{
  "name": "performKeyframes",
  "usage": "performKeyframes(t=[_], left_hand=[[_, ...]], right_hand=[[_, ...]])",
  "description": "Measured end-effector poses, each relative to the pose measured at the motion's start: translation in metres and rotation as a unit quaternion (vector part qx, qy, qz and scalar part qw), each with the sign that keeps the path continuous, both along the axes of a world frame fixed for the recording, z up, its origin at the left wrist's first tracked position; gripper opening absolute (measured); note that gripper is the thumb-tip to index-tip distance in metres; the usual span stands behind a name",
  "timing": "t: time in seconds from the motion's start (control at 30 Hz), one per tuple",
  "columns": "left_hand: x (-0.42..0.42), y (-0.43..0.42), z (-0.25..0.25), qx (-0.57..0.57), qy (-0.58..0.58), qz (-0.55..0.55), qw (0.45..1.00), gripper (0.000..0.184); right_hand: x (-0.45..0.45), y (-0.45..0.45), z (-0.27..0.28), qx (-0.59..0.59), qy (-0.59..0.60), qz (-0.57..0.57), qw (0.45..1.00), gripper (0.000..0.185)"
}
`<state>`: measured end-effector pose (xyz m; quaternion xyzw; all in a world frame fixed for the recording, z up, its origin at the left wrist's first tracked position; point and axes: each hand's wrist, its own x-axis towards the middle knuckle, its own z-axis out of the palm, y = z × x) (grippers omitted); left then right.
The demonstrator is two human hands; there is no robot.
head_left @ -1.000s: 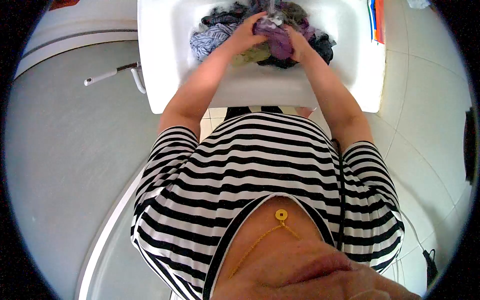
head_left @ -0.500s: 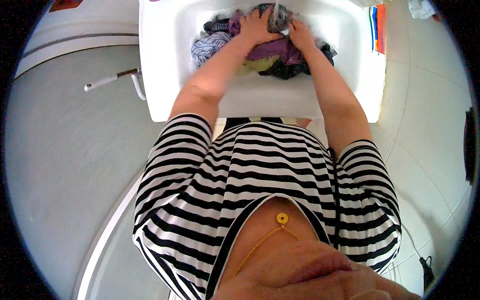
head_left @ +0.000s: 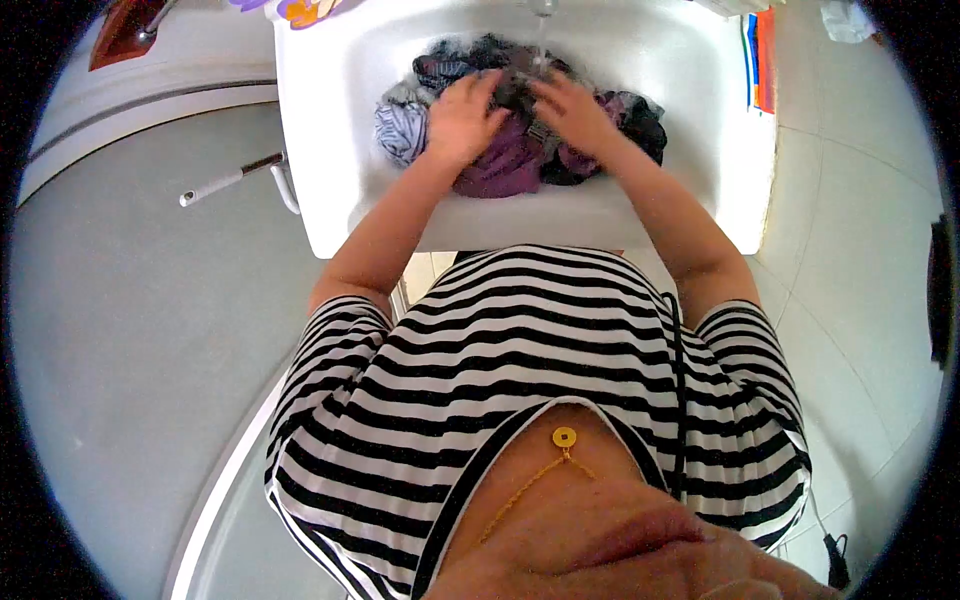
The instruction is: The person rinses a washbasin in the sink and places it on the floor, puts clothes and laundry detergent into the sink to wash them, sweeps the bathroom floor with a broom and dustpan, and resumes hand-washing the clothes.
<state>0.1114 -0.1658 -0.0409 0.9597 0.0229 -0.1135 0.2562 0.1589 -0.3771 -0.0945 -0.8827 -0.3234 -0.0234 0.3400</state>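
A heap of wet-looking cloth (head_left: pixel 517 97) lies in the middle of a big, smooth white sink (head_left: pixel 700 135). A crumpled purple cloth (head_left: pixel 503 168) is on the side by the near edge, a pale blue-grey cloth with dark stripes (head_left: pixel 400 133) is toward the left edge, and a bunched black cloth (head_left: pixel 643 132) is toward the right edge. The person's left hand (head_left: pixel 464 120) is on the heap, touching the purple cloth, with its fingers spread. The right hand (head_left: pixel 575 115) is on the heap too, its fingers a little apart; whether the tips pinch any cloth, one cannot tell.

The cloth should be soft and floppy, heavy with water and a bit slippery, but not easy to break. A thick fold of the purple cloth by the near edge looks like a good place to grab.

The sink looks hard and slick. A thin stream of water (head_left: pixel 541 52) runs down by the far edge. Past the left edge is a flat grey surface (head_left: pixel 130 350), and past the right edge are big pale tiles (head_left: pixel 850 260)
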Motion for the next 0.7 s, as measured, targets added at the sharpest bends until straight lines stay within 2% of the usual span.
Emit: performKeyframes(t=[0.03,0.07,0.1,0.13,0.2,0.23,0.3,0.33,0.37,0.4,0.43,0.47,0.5,0.53,0.57,0.6,0.63,0.67,0.7], left_hand=[[0.0,-0.01,-0.01,0.063,-0.101,-0.082,0.989,0.051],[0.003,-0.017,-0.022,0.123,-0.202,-0.162,0.958,0.055],[0.005,-0.021,-0.035,0.091,-0.179,-0.147,0.969,0.059],[0.014,-0.023,-0.048,0.089,-0.177,-0.147,0.969,0.059],[0.039,-0.025,-0.073,0.132,-0.12,-0.149,0.973,0.06],[0.051,-0.023,-0.086,0.188,-0.187,-0.16,0.951,0.051],[0.085,-0.02,-0.103,0.172,-0.167,-0.154,0.958,0.044],[0.097,-0.021,-0.109,0.153,-0.143,-0.15,0.966,0.039],[0.098,-0.025,-0.111,0.132,-0.118,-0.146,0.973,0.036],[0.101,-0.025,-0.11,0.13,-0.122,-0.148,0.973,0.036],[0.102,-0.018,-0.109,0.09,-0.202,-0.161,0.962,0.041],[0.101,-0.009,-0.107,0.049,-0.277,-0.172,0.944,0.047],[0.094,0.002,-0.087,0.049,-0.278,-0.174,0.943,0.047],[0.081,0.014,-0.053,0.112,-0.269,-0.118,0.949,0.057],[0.074,0.02,-0.035,0.172,-0.258,-0.059,0.949,0.067],[0.077,0.02,-0.045,0.171,-0.257,-0.058,0.949,0.067],[0.085,0.017,-0.063,0.167,-0.163,-0.033,0.972,0.07],[0.092,0.011,-0.076,0.162,-0.067,-0.008,0.984,0.073],[0.101,-0.004,-0.079,0.127,-0.013,-0.006,0.992,0.071]], right_hand=[[-0.009,0.003,0.0,0.001,0.004,-0.001,1.0,0.041],[-0.016,0.006,0.006,-0.049,-0.018,-0.011,0.999,0.039],[-0.017,0.005,0.008,-0.101,-0.04,-0.02,0.994,0.037],[-0.007,0.005,0.0,-0.103,-0.037,-0.019,0.994,0.037],[0.028,0.01,-0.024,-0.16,0.117,-0.068,0.978,0.036],[0.045,0.015,-0.033,-0.16,0.115,-0.067,0.978,0.036],[0.073,0.027,-0.04,-0.27,0.226,-0.14,0.926,0.038],[0.082,0.027,-0.06,-0.27,0.229,-0.14,0.925,0.038],[0.085,0.019,-0.09,-0.25,0.217,-0.162,0.929,0.038],[0.09,0.012,-0.089,-0.23,0.199,-0.186,0.934,0.039],[0.085,-0.004,-0.087,-0.23,0.197,-0.189,0.934,0.039],[0.069,-0.016,-0.057,-0.186,0.249,-0.217,0.925,0.036],[0.062,-0.025,-0.04,-0.138,0.299,-0.245,0.912,0.036],[0.063,-0.042,-0.045,-0.137,0.298,-0.247,0.912,0.036],[0.063,-0.064,-0.052,-0.138,0.248,-0.223,0.933,0.038],[0.064,-0.073,-0.054,-0.138,0.197,-0.197,0.95,0.041],[0.071,-0.069,-0.061,-0.139,0.198,-0.197,0.95,0.041],[0.083,-0.056,-0.065,-0.056,0.313,-0.264,0.911,0.042],[0.093,-0.041,-0.063,0.029,0.419,-0.323,0.848,0.044]])
